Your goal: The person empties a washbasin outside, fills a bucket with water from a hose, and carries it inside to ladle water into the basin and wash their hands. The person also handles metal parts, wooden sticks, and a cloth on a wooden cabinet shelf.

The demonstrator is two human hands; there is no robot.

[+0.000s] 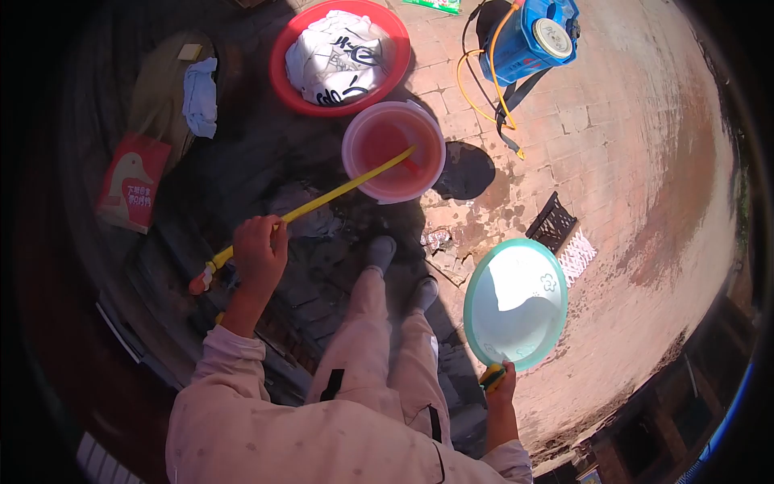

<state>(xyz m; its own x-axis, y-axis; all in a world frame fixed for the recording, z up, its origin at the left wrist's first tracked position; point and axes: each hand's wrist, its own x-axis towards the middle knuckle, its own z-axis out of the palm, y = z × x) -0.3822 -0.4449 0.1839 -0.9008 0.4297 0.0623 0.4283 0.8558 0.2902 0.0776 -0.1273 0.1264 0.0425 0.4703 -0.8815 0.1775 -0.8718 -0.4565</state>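
My left hand (pixel 260 252) is closed around a long yellow hose-like strip (pixel 343 190). The far end of the strip reaches into a pink bucket (pixel 351 153); its near end meets a red-and-white piece (pixel 200 282) left of my hand. On the right, my right hand (pixel 503 385) grips the lower rim of a pale basin with a green edge (pixel 469 310), which looks tilted. Against the same hand's fingers is a small yellow-and-dark object (pixel 491 377); its kind is unclear, and I cannot tell whether it is held too.
A red basin (pixel 278 77) holds white cloth (pixel 339 58) with black lettering. Beyond the bucket stands a blue sprayer tank (pixel 528 40) with an orange hose. A black crate (pixel 551 223) lies behind the green-edged basin. To the left are a red paper bag (pixel 129 184) and light-blue cloth (pixel 200 97).
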